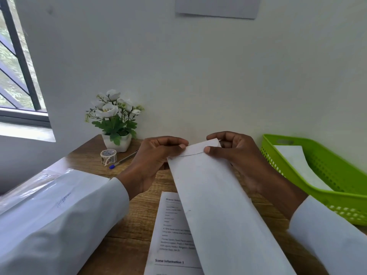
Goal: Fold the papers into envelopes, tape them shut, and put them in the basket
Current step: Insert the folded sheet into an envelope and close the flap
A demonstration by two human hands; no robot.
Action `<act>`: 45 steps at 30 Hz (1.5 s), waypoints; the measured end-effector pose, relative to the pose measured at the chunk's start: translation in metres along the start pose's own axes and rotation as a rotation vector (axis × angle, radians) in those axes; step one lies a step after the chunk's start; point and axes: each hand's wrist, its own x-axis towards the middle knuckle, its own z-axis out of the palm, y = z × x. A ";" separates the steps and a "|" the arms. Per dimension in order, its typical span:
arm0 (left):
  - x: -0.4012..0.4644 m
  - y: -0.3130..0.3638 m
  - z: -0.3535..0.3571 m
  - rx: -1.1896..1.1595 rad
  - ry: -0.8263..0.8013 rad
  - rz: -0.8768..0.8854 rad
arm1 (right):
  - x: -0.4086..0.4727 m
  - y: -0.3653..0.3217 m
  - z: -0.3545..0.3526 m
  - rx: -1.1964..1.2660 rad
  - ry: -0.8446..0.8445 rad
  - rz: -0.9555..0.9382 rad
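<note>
In the head view, a long white envelope (218, 205) of smooth, matte paper is held above the wooden desk (127, 231), running from the centre down toward 5 o'clock. Its far end has a narrow flap with a slightly curved edge, folded over. The left hand (156, 155) pinches the flap's left corner between thumb and fingers, and the right hand (234, 153) is clamped on the right corner, thumb pressed on top of the fold. Both arms wear white sleeves.

Under the envelope, at 6 o'clock, lies a printed sheet (170, 235) with the readable heading "Scene Information 1"; the smaller text is too blurred to read. At 3 o'clock stands a lime-green plastic basket (337, 195) with perforated walls, and a white folded paper (297, 167) lies inside it. At 10 o'clock from the hands there is a roll of patterned tape (108, 156), a pen (123, 160) with a blue cap just beside it, and white artificial flowers in a white pot (117, 141). The desk surface shows brown wood grain.
</note>
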 end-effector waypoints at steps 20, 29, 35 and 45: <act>-0.001 -0.007 -0.002 0.223 0.112 0.171 | 0.026 -0.019 0.021 -0.643 -0.108 -0.224; 0.000 -0.008 -0.004 0.179 0.122 0.182 | 0.026 -0.017 -0.004 -0.596 -0.070 -0.199; 0.001 -0.007 -0.003 0.130 0.142 0.166 | 0.023 -0.014 -0.007 -0.410 0.001 -0.140; 0.013 0.003 -0.033 -0.295 0.267 0.102 | -0.032 -0.009 0.005 0.019 -0.360 0.282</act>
